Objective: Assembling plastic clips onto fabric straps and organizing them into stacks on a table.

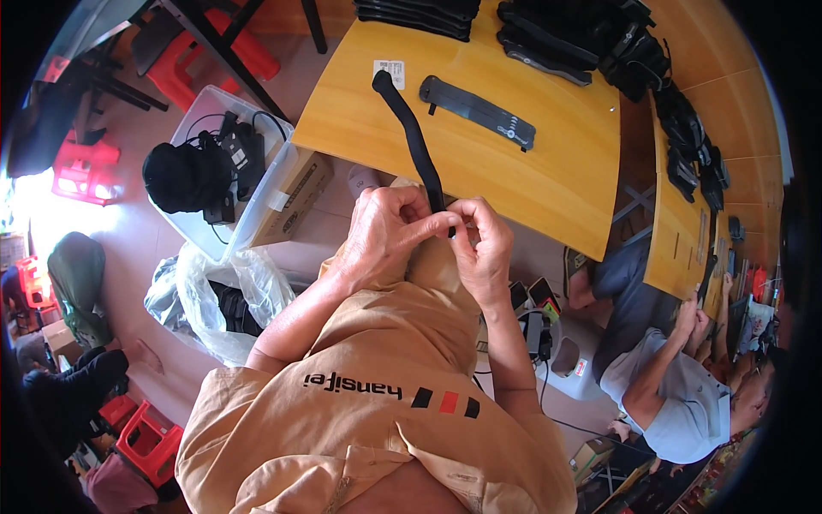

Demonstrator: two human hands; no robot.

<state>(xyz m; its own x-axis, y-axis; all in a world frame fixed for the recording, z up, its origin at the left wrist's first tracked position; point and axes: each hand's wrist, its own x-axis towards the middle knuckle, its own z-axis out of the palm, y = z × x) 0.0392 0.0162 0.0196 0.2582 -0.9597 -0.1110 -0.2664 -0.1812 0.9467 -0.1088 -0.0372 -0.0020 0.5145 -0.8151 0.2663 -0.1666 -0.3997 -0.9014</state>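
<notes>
A long, narrow black fabric strap (411, 137) stretches from the wooden table (556, 201) toward me. Its far end rests by a small white label (390, 72), and its near end hangs over the table's front edge. My left hand (384, 233) pinches that near end between thumb and fingers. Close beside it, my right hand (481, 253) grips the tip, thumb against the fingertips. A small dark end shows between the two thumbs. Right of the strap lies a flat dark strip (478, 111) with light printing and small side tabs.
Stacked black pieces (418, 19) and black pouches (548, 43) line the table's far side. At left stands a clear plastic bin (190, 227) with black gear, near a cardboard box (293, 199) and plastic bag (201, 300). A co-worker (676, 403) sits at another table on the right.
</notes>
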